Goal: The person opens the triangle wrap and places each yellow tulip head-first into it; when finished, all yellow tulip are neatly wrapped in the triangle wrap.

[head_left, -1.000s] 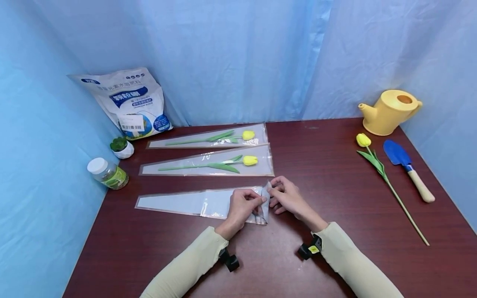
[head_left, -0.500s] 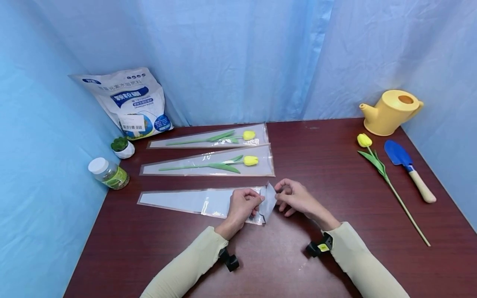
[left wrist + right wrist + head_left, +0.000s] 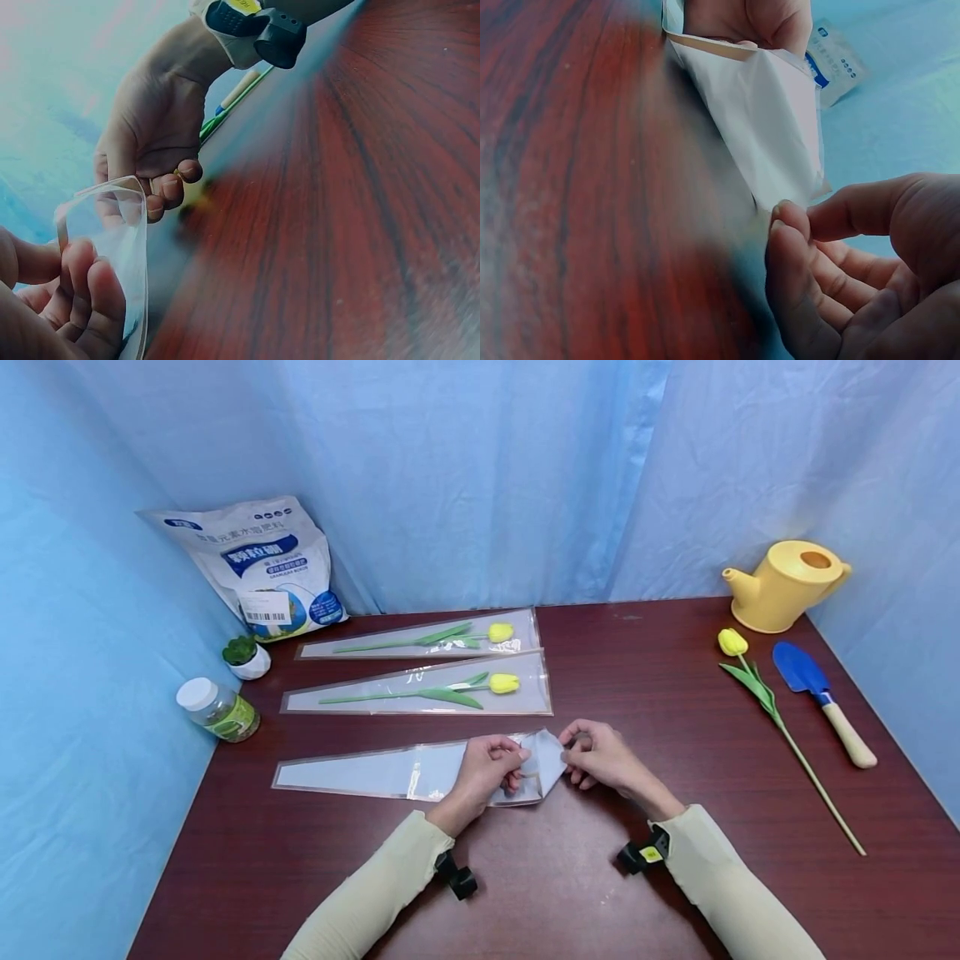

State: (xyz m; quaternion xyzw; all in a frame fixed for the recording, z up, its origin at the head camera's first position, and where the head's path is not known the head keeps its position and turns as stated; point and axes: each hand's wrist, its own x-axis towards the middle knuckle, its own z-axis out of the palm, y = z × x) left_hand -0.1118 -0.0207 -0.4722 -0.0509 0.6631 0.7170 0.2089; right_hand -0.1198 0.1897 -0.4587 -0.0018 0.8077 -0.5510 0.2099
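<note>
A tapered flower sleeve (image 3: pixel 367 770), clear-edged with a white backing, lies nearest the person in the head view. My left hand (image 3: pixel 486 774) pinches the film near its wide end. The left wrist view shows the clear film (image 3: pixel 112 202) rising between that hand's thumb and fingers. My right hand (image 3: pixel 606 762) pinches the tip of the white sheet (image 3: pixel 761 120), which spreads between both hands in the right wrist view. Farther back lie two sleeves (image 3: pixel 525 693) (image 3: pixel 360 647), each with a yellow tulip inside. Part of the near sleeve is hidden under the left hand.
At right lie a loose yellow tulip (image 3: pixel 780 720) and a blue trowel (image 3: pixel 806 672), with a yellow watering can (image 3: pixel 783 589) behind. A fertilizer bag (image 3: pixel 262 568), a small potted succulent (image 3: pixel 249 658) and a white-lidded jar (image 3: pixel 221 710) stand at left.
My right hand has moved right, drawing the white sheet outward so the sleeve's wide end spreads open. My left hand has stayed near the same spot, and the sleeve has shifted slightly.
</note>
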